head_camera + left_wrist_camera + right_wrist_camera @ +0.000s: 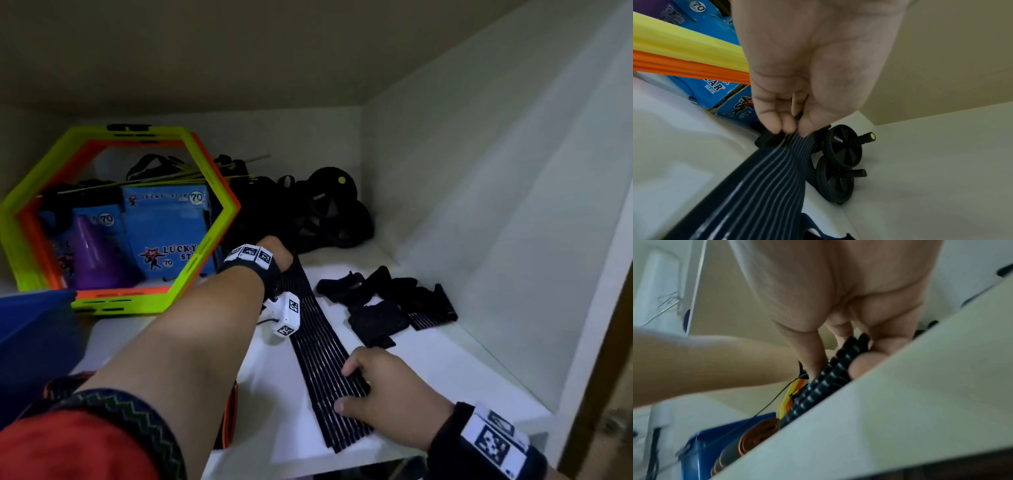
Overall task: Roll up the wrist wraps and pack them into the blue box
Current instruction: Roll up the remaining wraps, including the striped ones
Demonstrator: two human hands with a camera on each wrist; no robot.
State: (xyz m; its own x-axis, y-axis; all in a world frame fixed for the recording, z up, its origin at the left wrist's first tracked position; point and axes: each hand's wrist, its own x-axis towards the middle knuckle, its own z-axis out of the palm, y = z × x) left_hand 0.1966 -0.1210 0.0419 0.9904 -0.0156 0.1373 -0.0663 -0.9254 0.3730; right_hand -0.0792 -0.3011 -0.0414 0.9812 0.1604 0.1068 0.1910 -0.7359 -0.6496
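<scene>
A long black wrist wrap [322, 353] with thin pale stripes lies stretched along the white shelf [445, 363]. My left hand [275, 255] pinches its far end between thumb and fingertips [777, 125], and the wrap [764, 186] fans out below them. Near the shelf's front edge, my right hand [342, 389] grips the near end, fingers on top and thumb at the side. The right wrist view shows the wrap [818, 389] held between fingers and thumb. The blue box [30, 329] stands at the left. It [701, 449] holds rolled orange-brown wraps [756, 433].
A second black wrap [383, 301] lies crumpled at the right. Green and orange hexagon rings [191, 270] lean against blue Lucky Star cartons [164, 226] and a purple cone [92, 260]. Black ab wheels [329, 209] sit in the back corner by the shelf's right wall [479, 205].
</scene>
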